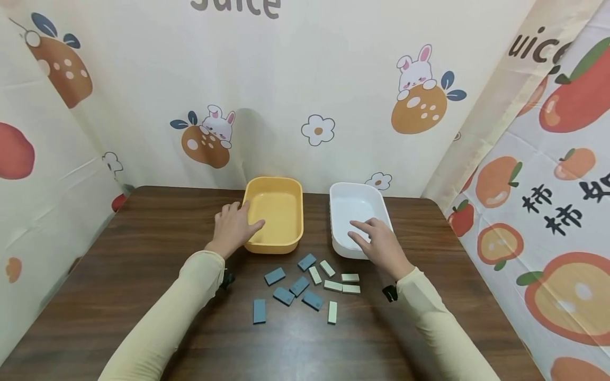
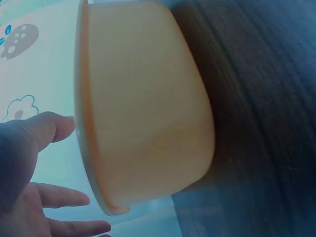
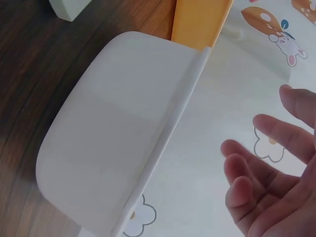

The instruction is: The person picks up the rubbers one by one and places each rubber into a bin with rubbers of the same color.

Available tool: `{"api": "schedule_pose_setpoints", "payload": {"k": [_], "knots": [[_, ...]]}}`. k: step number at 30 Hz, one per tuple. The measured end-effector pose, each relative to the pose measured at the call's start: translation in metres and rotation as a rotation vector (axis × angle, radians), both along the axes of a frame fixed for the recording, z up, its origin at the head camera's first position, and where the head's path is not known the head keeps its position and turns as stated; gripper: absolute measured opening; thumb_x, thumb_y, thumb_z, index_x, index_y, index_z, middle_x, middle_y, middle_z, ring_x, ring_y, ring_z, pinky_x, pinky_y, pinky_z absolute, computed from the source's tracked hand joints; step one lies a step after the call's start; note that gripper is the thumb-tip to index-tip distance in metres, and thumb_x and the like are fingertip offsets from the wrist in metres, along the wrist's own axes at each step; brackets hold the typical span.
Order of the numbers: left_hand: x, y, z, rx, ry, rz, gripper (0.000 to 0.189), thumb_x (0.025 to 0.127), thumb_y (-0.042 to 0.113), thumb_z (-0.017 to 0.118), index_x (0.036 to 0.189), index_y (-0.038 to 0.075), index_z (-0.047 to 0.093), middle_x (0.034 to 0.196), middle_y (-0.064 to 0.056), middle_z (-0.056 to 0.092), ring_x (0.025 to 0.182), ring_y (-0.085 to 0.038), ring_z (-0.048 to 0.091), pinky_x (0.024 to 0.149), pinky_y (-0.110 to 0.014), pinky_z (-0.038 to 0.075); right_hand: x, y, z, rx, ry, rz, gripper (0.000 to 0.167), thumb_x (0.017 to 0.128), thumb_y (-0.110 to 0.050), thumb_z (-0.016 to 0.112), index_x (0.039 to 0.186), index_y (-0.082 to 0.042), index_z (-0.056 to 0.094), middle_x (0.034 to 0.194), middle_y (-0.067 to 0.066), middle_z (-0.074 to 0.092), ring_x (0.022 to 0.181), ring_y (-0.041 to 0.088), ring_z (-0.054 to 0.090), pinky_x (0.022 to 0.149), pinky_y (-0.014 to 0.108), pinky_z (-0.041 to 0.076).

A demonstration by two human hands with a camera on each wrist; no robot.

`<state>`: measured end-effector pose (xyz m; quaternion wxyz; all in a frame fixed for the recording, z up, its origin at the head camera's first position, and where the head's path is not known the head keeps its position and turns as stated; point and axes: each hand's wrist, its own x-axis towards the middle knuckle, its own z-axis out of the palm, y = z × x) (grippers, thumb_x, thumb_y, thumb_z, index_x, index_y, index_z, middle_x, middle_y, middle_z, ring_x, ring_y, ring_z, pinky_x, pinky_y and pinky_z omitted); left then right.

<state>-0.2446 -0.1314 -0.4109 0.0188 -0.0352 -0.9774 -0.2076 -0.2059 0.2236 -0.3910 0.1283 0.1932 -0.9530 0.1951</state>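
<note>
Side by side on a dark wood table (image 1: 295, 352), a yellow bin (image 1: 276, 217) and a white bin (image 1: 350, 203) stand beneath a person's 2 bare hands. The left hand (image 1: 231, 230), fingers spread and thumb wide, grips nothing at the yellow bin's left rim; whether the thumb touches that rim is hard to tell, and the left wrist view cuts the hand off at the frame edges. The right hand (image 1: 383, 246), also loosely spread and holding nothing, hovers over the white bin and hides part of its interior; in the right wrist view its fingers show apart from the bin's rim.

Only yellow floor and walls show inside the yellow bin, white ones in the visible part of the other. On the near side of the bins lie 6 blue blocks (image 1: 275, 276) and, mostly to their right, 6 pale green blocks (image 1: 332, 286). At the cream sleeves (image 1: 200, 278), small dark devices (image 1: 391, 292) are partly hidden. Behind, a printed cloth (image 1: 286, 69) bears rabbits, flowers and lettering (image 1: 235, 5) cropped by the top edge.
</note>
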Motion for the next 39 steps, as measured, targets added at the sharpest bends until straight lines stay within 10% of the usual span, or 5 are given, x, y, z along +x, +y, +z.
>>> {"api": "schedule_pose_setpoints", "payload": {"k": [19, 39], "knots": [[0.004, -0.011, -0.01, -0.001, 0.011, 0.03, 0.064, 0.096, 0.043, 0.054, 0.144, 0.002, 0.046, 0.133, -0.028, 0.052, 0.119, -0.046, 0.047, 0.097, -0.061, 0.037, 0.018, 0.014, -0.018, 0.051, -0.077, 0.228, 0.02, 0.088, -0.02, 0.071, 0.104, -0.009, 0.075, 0.079, -0.006, 0.064, 0.072, 0.006, 0.057, 0.065, 0.024, 0.048], [0.006, -0.015, -0.019, 0.032, 0.14, 0.053, 0.042, 0.096, 0.025, 0.051, 0.13, 0.002, 0.062, 0.121, -0.023, 0.064, 0.103, -0.043, 0.057, 0.082, -0.054, 0.043, 0.015, 0.016, -0.051, 0.175, -0.199, 0.323, 0.015, 0.082, -0.011, 0.075, 0.097, -0.01, 0.076, 0.086, 0.0, 0.068, 0.075, 0.008, 0.058, 0.066, 0.023, 0.047]]}}
